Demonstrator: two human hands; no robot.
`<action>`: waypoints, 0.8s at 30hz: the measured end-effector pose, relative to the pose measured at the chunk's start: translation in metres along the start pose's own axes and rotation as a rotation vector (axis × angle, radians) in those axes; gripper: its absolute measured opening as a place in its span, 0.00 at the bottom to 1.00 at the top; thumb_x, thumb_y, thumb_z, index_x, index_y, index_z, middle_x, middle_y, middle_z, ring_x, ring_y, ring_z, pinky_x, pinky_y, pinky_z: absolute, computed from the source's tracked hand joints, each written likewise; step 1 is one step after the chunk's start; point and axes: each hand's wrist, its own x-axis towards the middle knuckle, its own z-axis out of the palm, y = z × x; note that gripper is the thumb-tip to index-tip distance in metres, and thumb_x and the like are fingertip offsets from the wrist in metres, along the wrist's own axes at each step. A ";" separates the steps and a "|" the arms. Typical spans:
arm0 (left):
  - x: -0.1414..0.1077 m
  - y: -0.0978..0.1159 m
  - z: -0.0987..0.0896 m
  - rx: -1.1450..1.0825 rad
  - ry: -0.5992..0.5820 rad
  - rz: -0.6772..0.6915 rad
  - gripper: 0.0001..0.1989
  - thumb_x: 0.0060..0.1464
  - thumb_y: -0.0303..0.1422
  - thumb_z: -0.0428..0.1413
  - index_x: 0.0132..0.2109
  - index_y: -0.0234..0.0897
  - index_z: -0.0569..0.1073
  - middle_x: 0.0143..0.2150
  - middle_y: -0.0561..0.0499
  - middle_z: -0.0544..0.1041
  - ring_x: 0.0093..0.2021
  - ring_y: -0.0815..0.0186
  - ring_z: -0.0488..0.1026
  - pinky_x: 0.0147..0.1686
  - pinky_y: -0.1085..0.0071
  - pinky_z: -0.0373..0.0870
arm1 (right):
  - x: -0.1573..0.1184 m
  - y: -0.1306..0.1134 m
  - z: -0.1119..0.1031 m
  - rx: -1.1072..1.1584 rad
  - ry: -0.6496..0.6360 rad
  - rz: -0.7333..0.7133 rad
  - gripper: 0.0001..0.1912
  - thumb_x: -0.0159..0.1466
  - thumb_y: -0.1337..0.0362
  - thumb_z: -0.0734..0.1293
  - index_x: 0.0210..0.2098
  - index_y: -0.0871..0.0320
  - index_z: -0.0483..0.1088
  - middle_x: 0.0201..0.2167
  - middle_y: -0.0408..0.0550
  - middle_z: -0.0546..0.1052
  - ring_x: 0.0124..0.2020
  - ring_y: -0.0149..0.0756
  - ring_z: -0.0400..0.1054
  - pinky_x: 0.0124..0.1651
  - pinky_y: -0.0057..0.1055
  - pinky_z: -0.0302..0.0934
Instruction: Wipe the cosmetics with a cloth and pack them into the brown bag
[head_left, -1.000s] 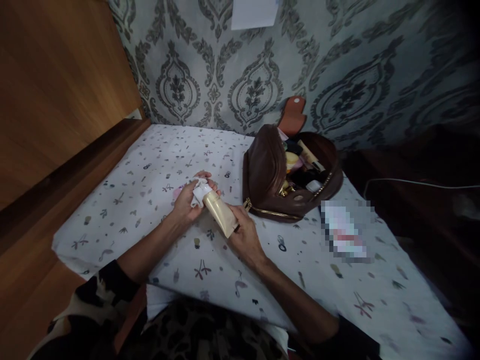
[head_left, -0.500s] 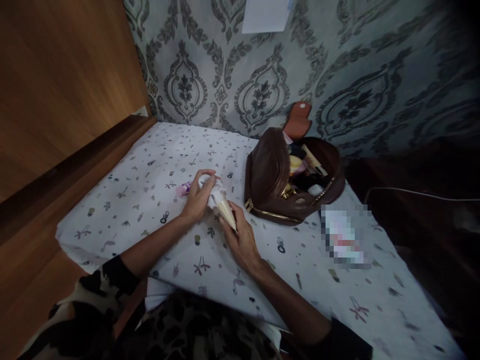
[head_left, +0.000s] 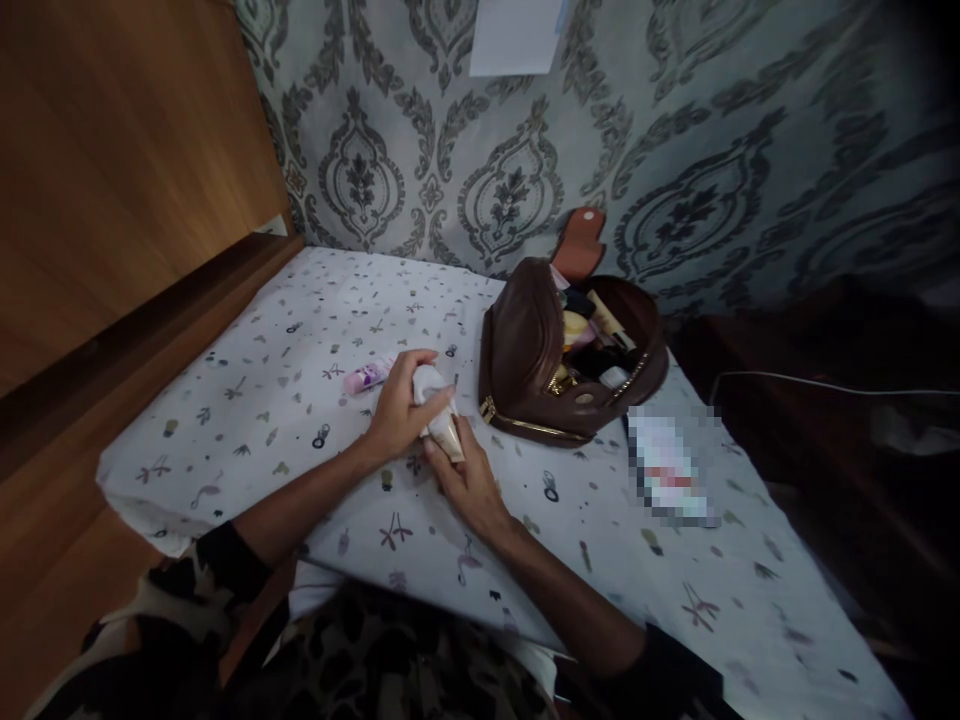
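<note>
Between my hands, above the table, is a cream-coloured squeeze tube (head_left: 448, 438). My right hand (head_left: 474, 488) grips its lower end, thumb on one side and fingers on the other. A white cloth or wipe (head_left: 430, 384) covers the tube's upper end, and my left hand (head_left: 401, 408) is closed around it with the thumb across the front. The covered end of the tube is hidden. Just left of my left hand lies a small pink and purple tube (head_left: 367, 375), partly behind the fingers.
An open brown zip bag (head_left: 525, 350) full of cosmetics stands right of my hands. Beside it lies a blurred-out flat item (head_left: 671, 470). A patterned white cloth (head_left: 262, 420) covers the table. The wooden cabinet (head_left: 135, 130) is at left, the papered wall behind.
The tube has turned in my hands, its flat end showing less lengthwise now. My left thumb has shifted down over the cloth. More of the pink tube shows. The view has shifted slightly.
</note>
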 end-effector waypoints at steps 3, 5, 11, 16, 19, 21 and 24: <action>0.009 -0.003 -0.007 -0.054 0.078 -0.121 0.12 0.53 0.30 0.61 0.45 0.41 0.72 0.32 0.55 0.70 0.30 0.67 0.65 0.33 0.73 0.61 | 0.000 -0.008 0.000 0.064 -0.094 0.016 0.23 0.67 0.51 0.61 0.57 0.56 0.61 0.33 0.46 0.72 0.27 0.33 0.65 0.29 0.30 0.62; 0.015 -0.006 -0.011 -0.107 0.125 -0.156 0.09 0.53 0.30 0.62 0.42 0.41 0.73 0.27 0.57 0.67 0.26 0.68 0.61 0.29 0.74 0.59 | 0.002 -0.010 -0.001 0.068 -0.095 0.022 0.22 0.67 0.49 0.61 0.53 0.56 0.65 0.32 0.46 0.71 0.27 0.32 0.63 0.28 0.29 0.61; 0.022 -0.008 -0.016 -0.200 0.159 -0.235 0.04 0.54 0.32 0.61 0.38 0.39 0.76 0.23 0.57 0.66 0.23 0.70 0.58 0.26 0.76 0.55 | 0.003 -0.006 -0.004 0.235 0.018 0.178 0.21 0.60 0.45 0.68 0.42 0.54 0.73 0.32 0.46 0.69 0.30 0.34 0.63 0.28 0.28 0.59; 0.012 -0.003 -0.009 -0.173 -0.076 -0.196 0.18 0.53 0.35 0.63 0.51 0.42 0.74 0.43 0.51 0.76 0.38 0.65 0.70 0.39 0.74 0.65 | 0.010 -0.011 -0.006 0.587 0.011 0.256 0.25 0.52 0.52 0.75 0.46 0.56 0.72 0.33 0.44 0.74 0.30 0.32 0.64 0.33 0.27 0.61; 0.005 -0.002 -0.004 -0.101 -0.223 -0.105 0.29 0.47 0.32 0.66 0.57 0.42 0.71 0.55 0.48 0.72 0.53 0.59 0.69 0.53 0.69 0.63 | 0.016 -0.014 -0.009 0.686 0.051 0.225 0.25 0.49 0.56 0.77 0.44 0.56 0.73 0.36 0.45 0.76 0.34 0.33 0.67 0.37 0.27 0.62; 0.004 -0.002 -0.003 -0.070 -0.213 -0.089 0.32 0.46 0.31 0.67 0.59 0.43 0.70 0.57 0.48 0.71 0.55 0.58 0.68 0.54 0.69 0.62 | 0.017 -0.013 -0.011 0.701 0.023 0.231 0.25 0.48 0.57 0.78 0.44 0.56 0.73 0.35 0.44 0.76 0.33 0.32 0.67 0.36 0.26 0.62; 0.008 0.000 -0.006 -0.090 -0.065 -0.146 0.24 0.48 0.32 0.66 0.54 0.43 0.73 0.47 0.51 0.74 0.44 0.63 0.71 0.44 0.73 0.66 | 0.016 -0.009 -0.009 0.697 -0.065 0.257 0.24 0.48 0.57 0.78 0.43 0.57 0.74 0.32 0.43 0.74 0.30 0.30 0.64 0.31 0.24 0.59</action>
